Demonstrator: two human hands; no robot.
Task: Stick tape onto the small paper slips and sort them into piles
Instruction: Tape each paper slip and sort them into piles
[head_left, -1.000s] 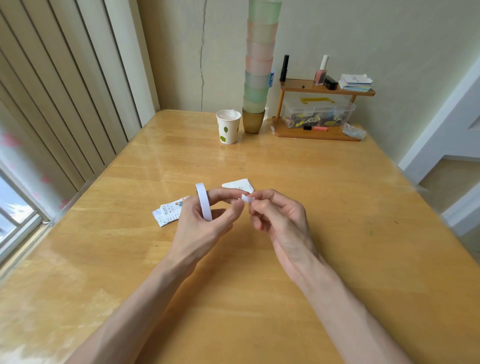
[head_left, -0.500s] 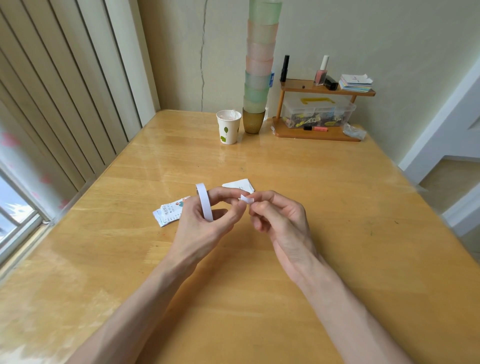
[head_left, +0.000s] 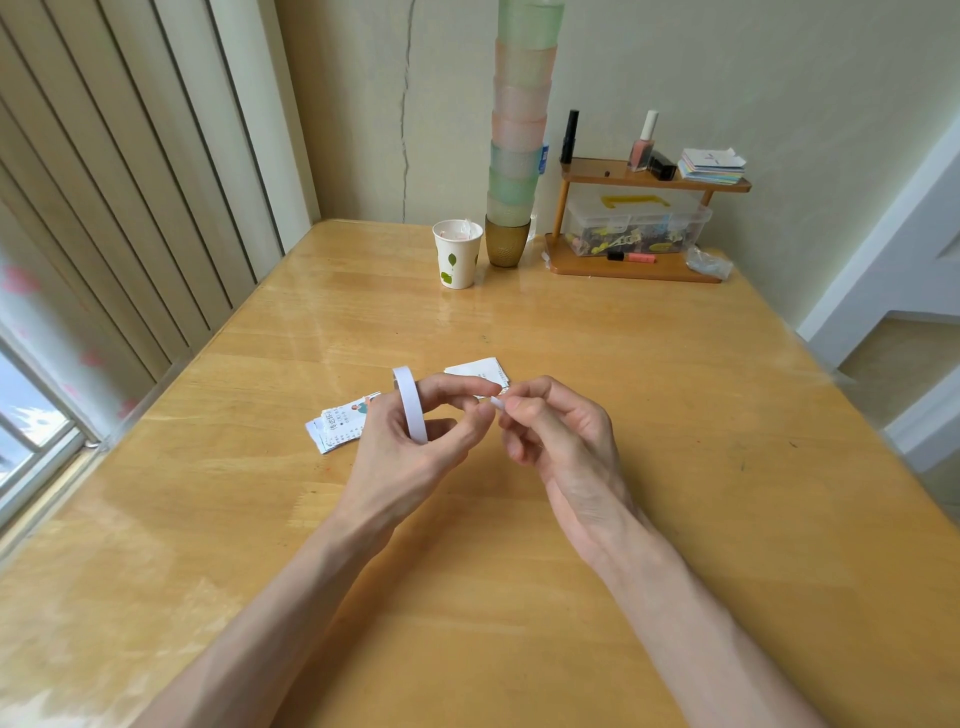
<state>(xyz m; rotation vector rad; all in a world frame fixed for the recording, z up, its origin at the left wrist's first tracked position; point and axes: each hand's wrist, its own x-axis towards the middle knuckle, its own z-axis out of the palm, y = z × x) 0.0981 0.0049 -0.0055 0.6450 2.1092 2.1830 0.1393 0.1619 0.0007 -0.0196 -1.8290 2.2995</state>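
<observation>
Logged from my remote station. Item one, tape roll (head_left: 410, 402): white, on edge, ringed round the forefinger of the left hand (head_left: 395, 462), whose fingers curled about it above the table (head_left: 675, 415); item two, tape end (head_left: 497, 402): just right of the tape roll, pinched between thumb and forefinger of the right hand (head_left: 561, 441), the left fingertips close beside it; item three, printed paper slips (head_left: 337, 423): small pile lying just left of the tape roll, partly hidden by the left hand; item four, white slips (head_left: 478, 370): flat, just beyond and right of the tape roll; item five, paper cup (head_left: 457, 254): upright, well beyond the tape roll.
</observation>
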